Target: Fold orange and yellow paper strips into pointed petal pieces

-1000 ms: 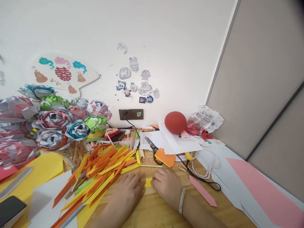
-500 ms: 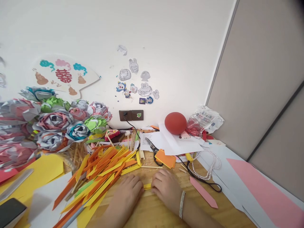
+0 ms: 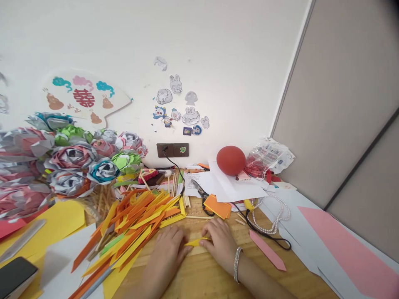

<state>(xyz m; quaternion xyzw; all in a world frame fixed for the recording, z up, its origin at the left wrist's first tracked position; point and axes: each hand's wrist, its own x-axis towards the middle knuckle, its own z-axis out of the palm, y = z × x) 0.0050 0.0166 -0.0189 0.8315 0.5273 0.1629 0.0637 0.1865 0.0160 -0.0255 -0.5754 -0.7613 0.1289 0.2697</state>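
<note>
A narrow folded strip of yellow paper [image 3: 196,241] spans the gap between my two hands, low over the wooden table. My left hand [image 3: 171,247] pinches its left end, the thumb along the near side. At the other end, my right hand [image 3: 220,240] grips the strip between thumb and fingers; a beaded bracelet [image 3: 237,265] circles that wrist. Both ends of the strip are partly hidden by fingers. Just left of my left hand lies a heap of folded orange and yellow paper strips [image 3: 137,224].
Scissors [image 3: 204,195] and orange paper cards [image 3: 218,206] lie beyond my hands. A pink strip [image 3: 267,250], a black cord [image 3: 274,240] and a pearl string [image 3: 288,211] are to the right. A red balloon [image 3: 231,160] and paper flowers [image 3: 73,158] stand near the wall [image 3: 237,62].
The yellow strip has tilted, its right end now higher. My right hand has shifted slightly right and opened its thumb forward, showing more of the strip between my hands.
</note>
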